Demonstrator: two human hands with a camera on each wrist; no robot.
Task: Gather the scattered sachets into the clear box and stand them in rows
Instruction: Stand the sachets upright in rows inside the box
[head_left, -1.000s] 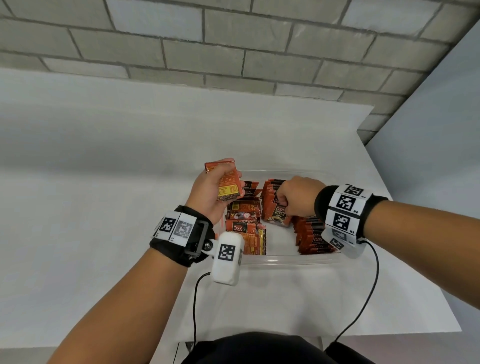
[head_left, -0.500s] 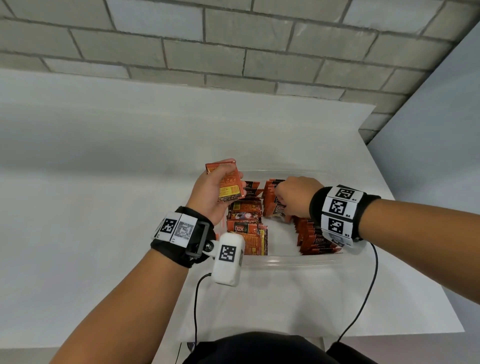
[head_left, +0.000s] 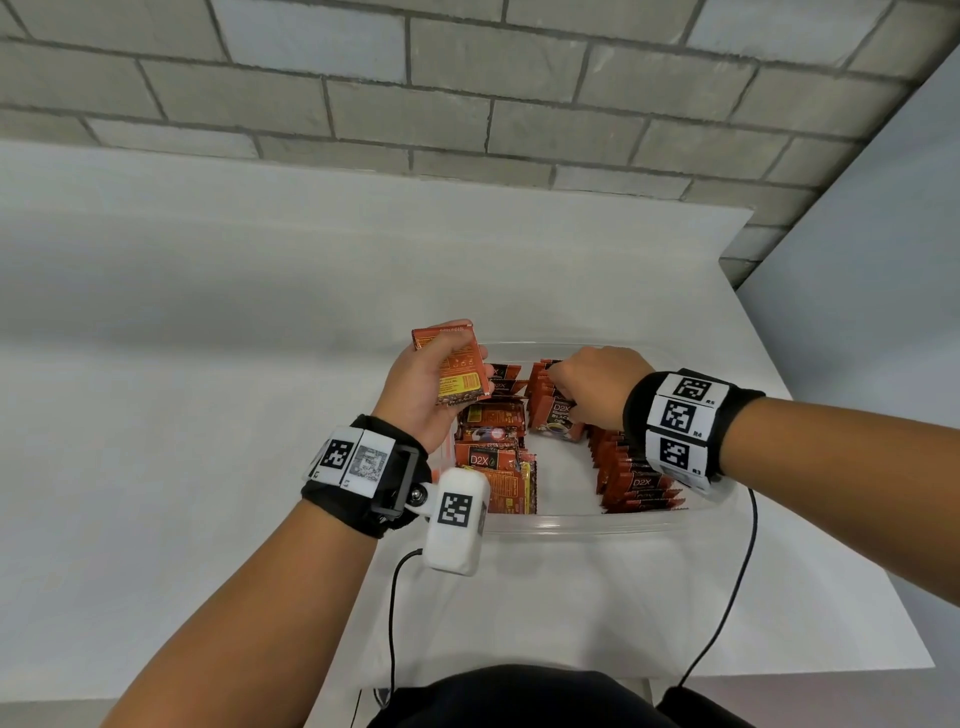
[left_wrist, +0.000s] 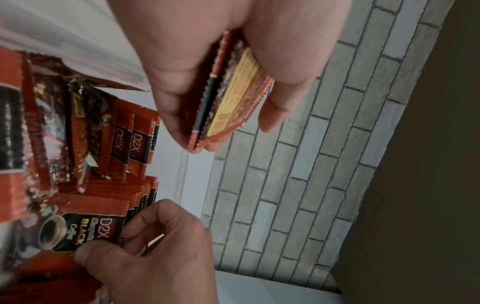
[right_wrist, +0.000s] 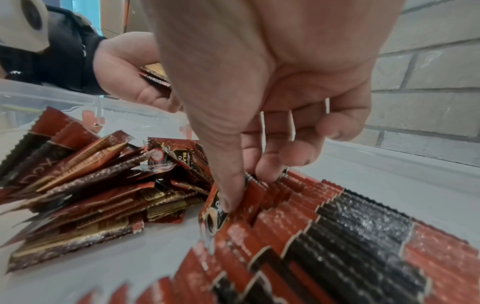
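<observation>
Sachets (head_left: 631, 467) stand in a row inside the box (head_left: 582, 525), under the right hand (head_left: 592, 387), whose thumb and fingers pinch one (head_left: 558, 421) at the row's end. It is best seated upright and pressed against its neighbours. A small stack (head_left: 457, 371) is gripped in the raised left hand (head_left: 426, 384), beside the loose pile (head_left: 491, 452).

A bare recording space rather than a home: a plain white tabletop (head_left: 208, 364) set against an unpainted grey block wall (head_left: 467, 78).
</observation>
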